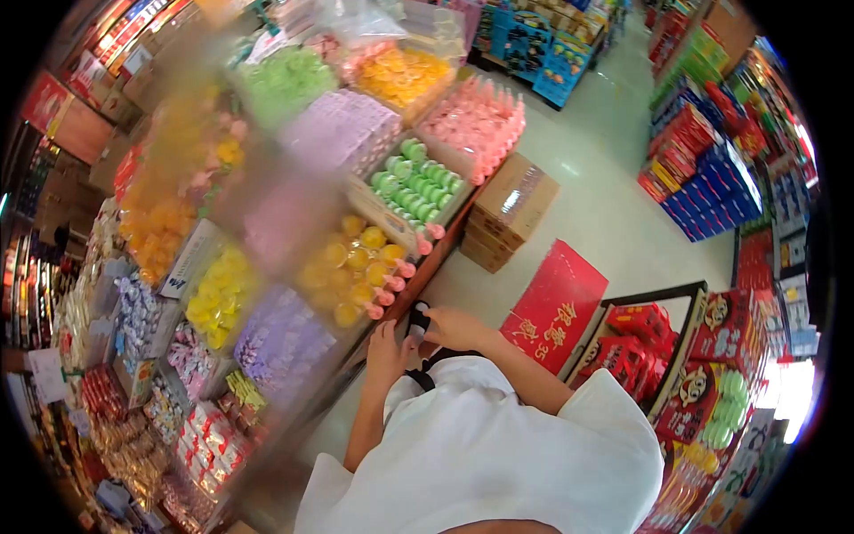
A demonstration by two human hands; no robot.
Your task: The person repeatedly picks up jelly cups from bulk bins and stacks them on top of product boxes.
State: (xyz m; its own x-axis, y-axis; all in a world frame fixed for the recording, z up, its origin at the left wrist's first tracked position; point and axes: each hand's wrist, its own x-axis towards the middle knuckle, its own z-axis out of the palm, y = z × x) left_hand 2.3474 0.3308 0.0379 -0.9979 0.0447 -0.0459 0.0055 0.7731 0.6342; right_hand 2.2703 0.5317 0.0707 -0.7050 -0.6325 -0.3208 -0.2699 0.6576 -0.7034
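Note:
In front of my waist, my left hand (386, 351) and my right hand (447, 327) are close together with their fingers curled inward. Between them is something small and partly pale, too hidden to name. A dark shape with a white patch (418, 317) shows just beyond my fingers; I cannot tell whether it is held or is a shoe below. Left of my hands, pink-topped containers (385, 296) line the edge of the candy stand. Behind them is a bin of yellow, round-topped cups (354, 258). Green-and-white packed sweets (416, 182) fill a box farther back.
Cardboard boxes (509, 214) stand on the floor beside the stand. A red sign (556, 307) with yellow writing is to my right, near a rack of red packets (623, 347). Blue and red stacked boxes (707, 191) stand across the aisle (596, 169). A blurred patch covers part of the left side.

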